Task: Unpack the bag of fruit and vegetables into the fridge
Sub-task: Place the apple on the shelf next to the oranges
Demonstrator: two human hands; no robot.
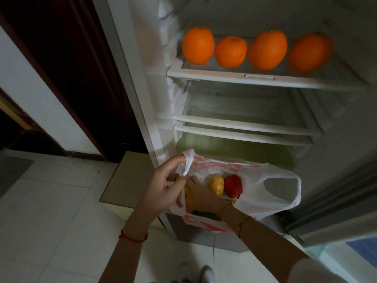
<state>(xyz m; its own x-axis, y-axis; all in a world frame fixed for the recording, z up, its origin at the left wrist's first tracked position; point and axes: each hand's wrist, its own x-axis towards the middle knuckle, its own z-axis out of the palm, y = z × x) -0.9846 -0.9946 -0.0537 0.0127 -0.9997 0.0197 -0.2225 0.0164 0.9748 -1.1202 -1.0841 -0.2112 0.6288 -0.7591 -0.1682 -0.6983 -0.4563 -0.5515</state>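
The open fridge (265, 111) fills the upper right, with three white-edged glass shelves stacked inside it. On the top shelf (224, 75) four oranges stand in one row: the first orange (198, 45) near the shelf's left edge, the second orange (231, 52) just beside it, the third orange (267, 50) past the middle, and the fourth orange (310, 52) toward the right edge. The two lower shelves (244, 124) sit close together.

Below them, at the fridge's bottom front edge, hangs one white plastic bag (263, 198) with red print, its mouth open and one handle loop drooping free on the right. The left hand (165, 185) pinches the bag's other handle (188, 162) between curled fingers and thumb, holding it up. The right hand (201, 196) reaches down into the bag; its fingers are hidden, so I cannot tell whether they grip anything. Inside lie one yellow potato-like vegetable (216, 184), touching the right hand, and one red tomato (233, 185) beside it. Something dark green (206, 215) shows lower down, too hidden to name.
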